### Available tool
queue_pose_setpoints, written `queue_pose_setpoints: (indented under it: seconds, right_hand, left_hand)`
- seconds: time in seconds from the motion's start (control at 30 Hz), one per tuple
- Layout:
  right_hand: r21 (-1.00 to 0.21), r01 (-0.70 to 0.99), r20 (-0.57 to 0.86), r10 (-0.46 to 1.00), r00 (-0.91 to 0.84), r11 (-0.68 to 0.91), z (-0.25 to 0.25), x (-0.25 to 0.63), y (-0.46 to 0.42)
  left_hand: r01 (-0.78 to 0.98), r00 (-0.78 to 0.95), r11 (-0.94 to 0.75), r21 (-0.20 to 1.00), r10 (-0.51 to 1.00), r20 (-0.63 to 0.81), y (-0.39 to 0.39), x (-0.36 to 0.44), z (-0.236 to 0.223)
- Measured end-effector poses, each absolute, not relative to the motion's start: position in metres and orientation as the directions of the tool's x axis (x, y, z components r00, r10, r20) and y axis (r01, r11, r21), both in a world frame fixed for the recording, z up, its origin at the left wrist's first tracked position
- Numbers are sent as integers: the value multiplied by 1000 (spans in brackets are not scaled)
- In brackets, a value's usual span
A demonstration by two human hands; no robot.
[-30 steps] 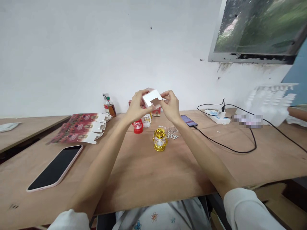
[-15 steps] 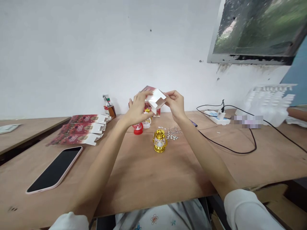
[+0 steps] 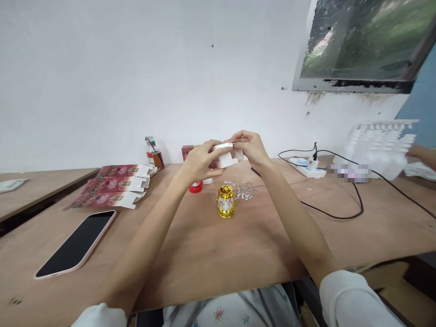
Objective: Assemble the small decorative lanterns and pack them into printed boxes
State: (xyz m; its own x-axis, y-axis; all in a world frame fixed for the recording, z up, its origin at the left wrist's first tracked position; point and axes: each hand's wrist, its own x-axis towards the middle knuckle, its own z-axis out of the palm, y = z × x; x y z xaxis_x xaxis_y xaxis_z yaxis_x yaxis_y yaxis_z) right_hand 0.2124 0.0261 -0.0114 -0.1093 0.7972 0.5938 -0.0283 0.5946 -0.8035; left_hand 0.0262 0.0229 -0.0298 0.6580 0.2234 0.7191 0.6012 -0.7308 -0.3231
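Note:
My left hand (image 3: 198,161) and my right hand (image 3: 250,148) are both closed on a small cardboard box (image 3: 226,156), white inside, raised above the wooden table (image 3: 211,245). The box's flaps point toward me. Just below and in front of my hands stands a small gold lantern (image 3: 226,201). A red lantern (image 3: 195,186) and a white one (image 3: 207,180) sit partly hidden behind my left hand. A scatter of small silver parts (image 3: 244,190) lies right of the gold lantern.
Three flat red boxes (image 3: 116,185) lie at the left, a phone (image 3: 76,245) nearer me. A small bottle (image 3: 154,154) and a red box (image 3: 187,151) stand by the wall. A power strip (image 3: 308,169) with black cables and white plastic trays (image 3: 381,143) lie at the right.
Both hands have lowered the box toward the table and turned it, so its flaps now face me. The lanterns have not moved.

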Motion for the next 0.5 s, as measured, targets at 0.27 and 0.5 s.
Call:
queue_pose_setpoints:
  seconds: [0.27,0.5]
  right_hand:
    - [-809,8,568,784,-251,588,-8,211,8]
    - [-842,-5,528,823,-210,540,-9,203,5]
  left_hand:
    - [665,571,-675,-320,183,801,21,9,-19]
    - [644,523,-716,-268,156,838,20,20,-24]
